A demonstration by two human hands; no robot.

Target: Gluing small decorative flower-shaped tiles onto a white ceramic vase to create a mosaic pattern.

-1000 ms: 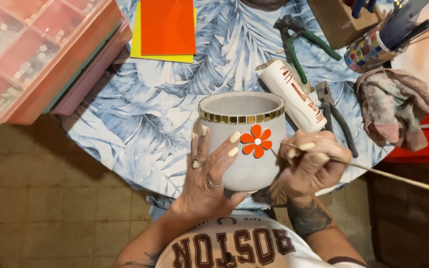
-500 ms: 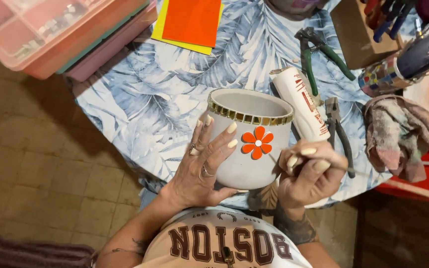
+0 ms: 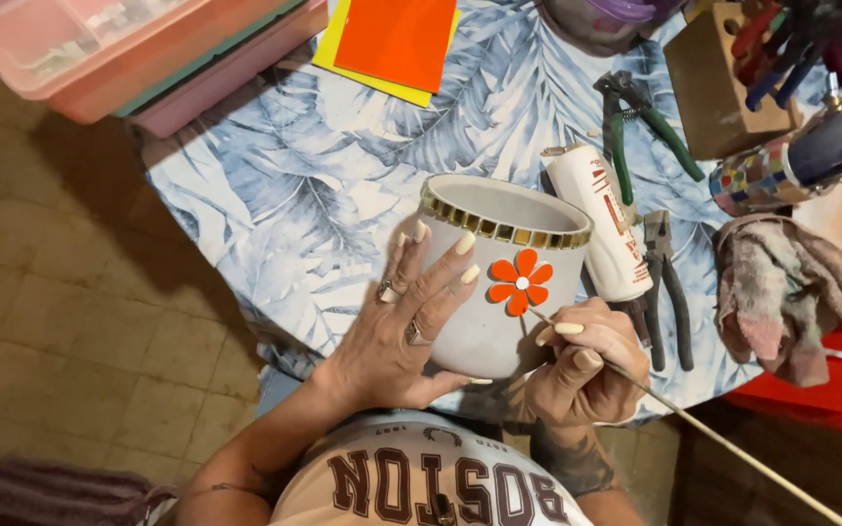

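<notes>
- White ceramic pot point(image 3: 499, 292) tilted toward the body at the near edge of the worktop point(image 3: 275, 214), leaf-print cloth beneath.
- Left hand point(image 3: 397, 331): open-palmed grip, fingers spread flat on the pot's wall, steadying it; not clenched.
- Right hand point(image 3: 582, 370): grip pinched round a thin wooden stick point(image 3: 694, 424), tip touching the lowest petal of the orange flower point(image 3: 518, 282).
- Done, as judged: band of gold mosaic tiles point(image 3: 499, 227) along the visible rim; one flower of orange petals with a white centre in place.
- Left, as judged: rest of the visible wall bare; flower seemingly under adjustment or cleaning.
- Nearby, untouched: white tube point(image 3: 601, 224), green-handled nippers point(image 3: 640, 122), black pliers point(image 3: 669, 287), rag point(image 3: 782, 292), orange sheet point(image 3: 397, 39).
</notes>
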